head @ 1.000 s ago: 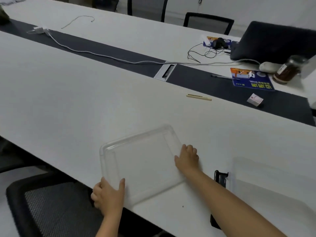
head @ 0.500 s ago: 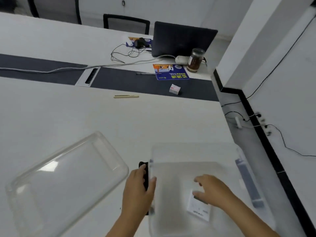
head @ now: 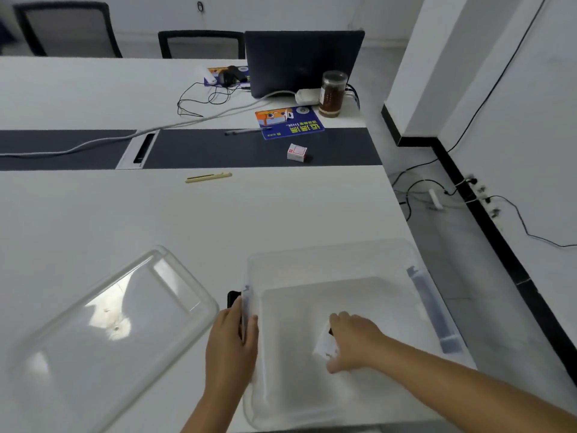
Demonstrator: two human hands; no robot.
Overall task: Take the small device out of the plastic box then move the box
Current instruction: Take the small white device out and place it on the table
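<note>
A clear plastic box (head: 331,250) stands open near the table's front right corner. My left hand (head: 231,345) clasps its left rim, beside a black latch (head: 232,299). Reaching down inside the box, my right hand (head: 354,342) has fingers and thumb closed around a small white device (head: 324,345). The device is tilted, blurred and partly hidden by the fingers. The box's clear lid (head: 109,332) lies flat on the table to the left, apart from the box.
The table's right edge (head: 402,210) runs close past the box, with floor and cables beyond. Farther back lie a yellow stick (head: 208,177), a small white carton (head: 297,151), a blue leaflet (head: 289,122), a jar (head: 332,93) and a laptop (head: 304,62).
Both hands left the lid. The view swung right to the box; my left hand took its left rim, and my right hand reached in and closed on the white device, tilting it.
</note>
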